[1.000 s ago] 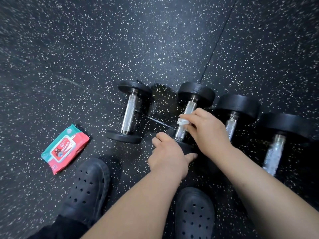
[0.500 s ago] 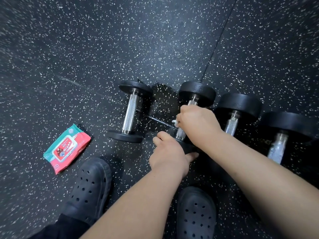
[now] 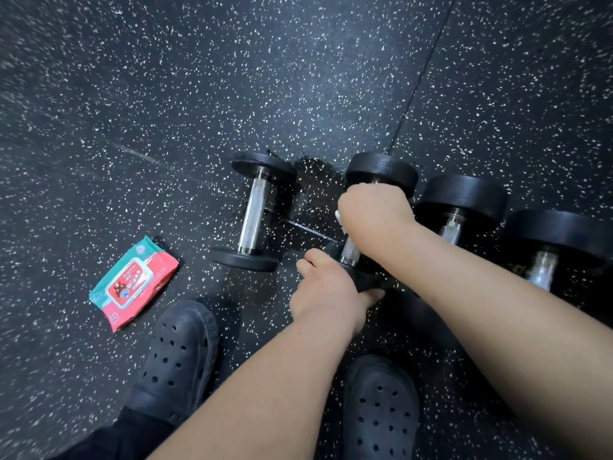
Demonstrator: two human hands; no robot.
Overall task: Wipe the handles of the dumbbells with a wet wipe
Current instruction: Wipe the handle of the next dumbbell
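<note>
Several black dumbbells with knurled steel handles lie side by side on the speckled rubber floor. My right hand (image 3: 374,210) grips the upper handle of the second dumbbell (image 3: 381,171), with a white wet wipe (image 3: 339,215) peeking out at its left edge. My left hand (image 3: 326,290) holds the near black head of that same dumbbell. The leftmost dumbbell (image 3: 253,214) lies free. Two more dumbbells, the third (image 3: 464,197) and the fourth (image 3: 557,234), lie to the right, partly hidden by my right forearm.
A red and teal pack of wipes (image 3: 132,282) lies on the floor at the left. My two black perforated clogs, the left one (image 3: 179,356) and the right one (image 3: 381,403), stand just below the dumbbells. A floor seam (image 3: 418,81) runs up and to the right.
My right hand has slid with the wipe up the handle toward the far head, its fingers closing round the bar. My left hand has stayed on the near head.
</note>
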